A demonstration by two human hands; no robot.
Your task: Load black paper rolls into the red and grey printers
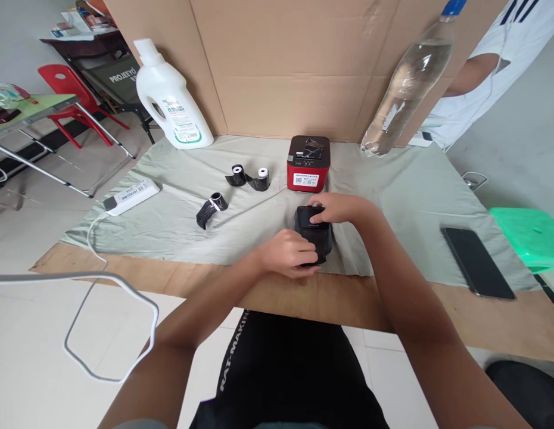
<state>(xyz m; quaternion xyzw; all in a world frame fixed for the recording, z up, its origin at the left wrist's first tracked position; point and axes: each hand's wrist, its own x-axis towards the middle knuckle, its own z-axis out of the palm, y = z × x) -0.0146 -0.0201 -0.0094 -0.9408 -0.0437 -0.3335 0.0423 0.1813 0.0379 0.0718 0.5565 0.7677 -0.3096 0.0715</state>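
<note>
A small black boxy device point(319, 241), perhaps a portable printer, lies on the cloth near the table's front edge. My left hand point(289, 253) is closed, its fingers curled against the device's near left side. From the far right, my right hand point(337, 208) grips the device's far end, thumb on top and fingers behind. Just beyond stands a red and black printer point(308, 164) with a white label on its front. To the left lie two small black-wrapped paper rolls point(238, 174) joined by a strip, and another black roll point(217, 202), partly unwound.
A white detergent bottle point(172, 98) and a clear water bottle point(408, 89) stand before a cardboard panel point(281, 53). A power strip point(133, 196) with a cable point(125, 286) lies left, a phone point(477, 262) right. Another person's arm point(471, 74) shows behind the panel, near a green stool point(529, 235).
</note>
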